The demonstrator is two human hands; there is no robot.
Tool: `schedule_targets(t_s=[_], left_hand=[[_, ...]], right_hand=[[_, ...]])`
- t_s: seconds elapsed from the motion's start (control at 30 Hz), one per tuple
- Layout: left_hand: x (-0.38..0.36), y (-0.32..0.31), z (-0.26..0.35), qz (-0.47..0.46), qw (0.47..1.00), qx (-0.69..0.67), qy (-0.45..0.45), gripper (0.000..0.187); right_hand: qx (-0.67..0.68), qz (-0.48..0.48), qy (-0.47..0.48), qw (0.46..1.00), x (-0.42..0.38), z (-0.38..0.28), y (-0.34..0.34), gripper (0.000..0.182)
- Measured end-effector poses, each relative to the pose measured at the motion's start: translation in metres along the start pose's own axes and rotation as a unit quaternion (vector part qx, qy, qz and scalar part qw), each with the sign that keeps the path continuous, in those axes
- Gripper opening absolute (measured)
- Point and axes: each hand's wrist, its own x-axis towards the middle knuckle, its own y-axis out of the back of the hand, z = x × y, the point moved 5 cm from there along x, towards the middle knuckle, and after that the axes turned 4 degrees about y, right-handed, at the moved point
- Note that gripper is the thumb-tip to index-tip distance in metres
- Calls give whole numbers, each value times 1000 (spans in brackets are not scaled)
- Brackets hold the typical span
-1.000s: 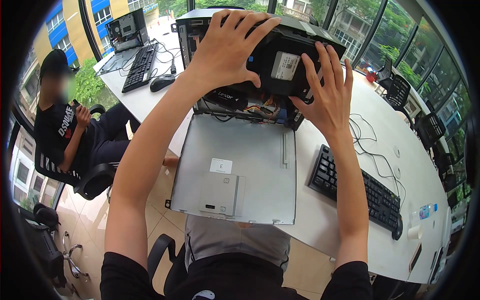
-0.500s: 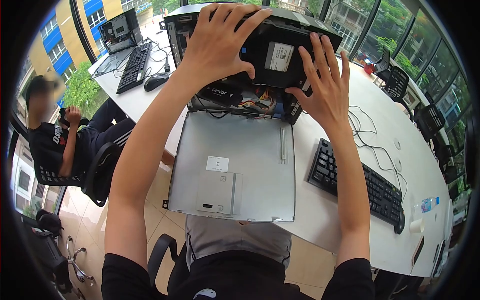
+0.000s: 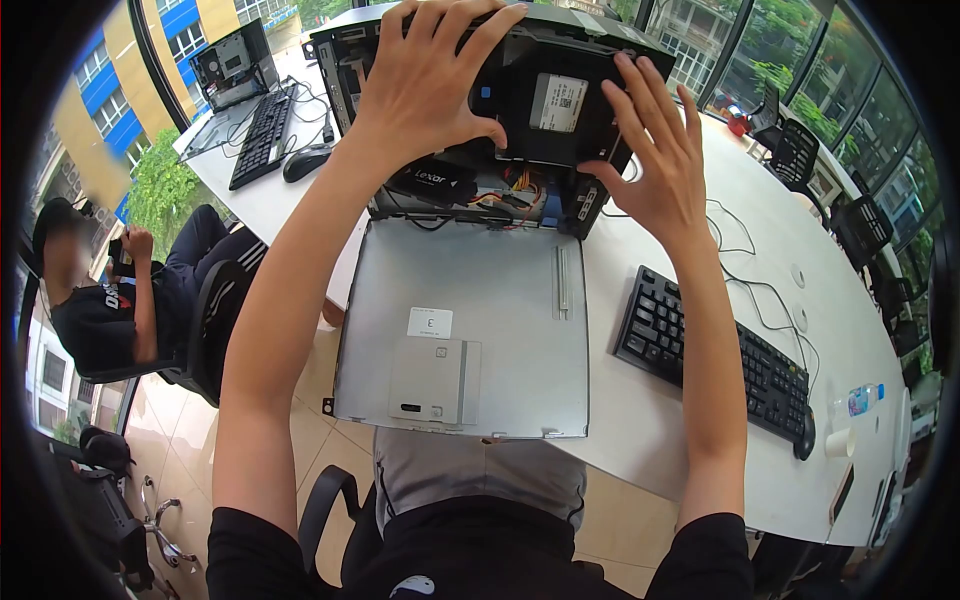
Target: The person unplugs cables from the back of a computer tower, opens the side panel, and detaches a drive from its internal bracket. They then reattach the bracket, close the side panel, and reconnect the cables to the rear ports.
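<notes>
An open computer case [image 3: 345, 60] stands at the top centre, its side panel [image 3: 500, 330] folded down toward me. Inside is a black drive cage [image 3: 520, 120] with a white label [image 3: 558, 103]. My left hand [image 3: 425, 90] lies spread over the cage's left part, thumb at its lower edge. Around the right part of the cage, my right hand [image 3: 655, 165] has its fingers apart, fingertips near the case's upper right side. Below the cage a black Lexar drive [image 3: 432, 180] and coloured cables [image 3: 520, 190] show.
On the right are a keyboard [image 3: 765, 375], a mouse [image 3: 803, 432], a bottle [image 3: 865, 399] and a paper cup [image 3: 840, 443]. Another keyboard [image 3: 266, 135], a mouse [image 3: 307, 163] and an open case [image 3: 228, 65] are at upper left. A person [image 3: 120, 310] sits at left.
The view has shifted slightly. My hands remain spread at the drive cage, with little change in their positions. The seated person leans farther back.
</notes>
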Motion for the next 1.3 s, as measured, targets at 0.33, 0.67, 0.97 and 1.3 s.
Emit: schedule_targets(t_s=[0.33, 0.67, 0.97, 1.3], left_hand=[[2, -6, 1, 70, 997, -11, -4, 128], [1, -5, 3, 33, 999, -17, 10, 128], [-79, 24, 12, 33, 990, -138, -7, 62], [-152, 14, 13, -84, 984, -147, 54, 35]], right_hand=[[452, 102, -357, 811, -20, 36, -17, 74], [467, 79, -386, 791, -18, 26, -13, 64], [266, 157, -306, 901, -4, 25, 31, 31], [245, -117, -171, 947, 20, -47, 34, 21]])
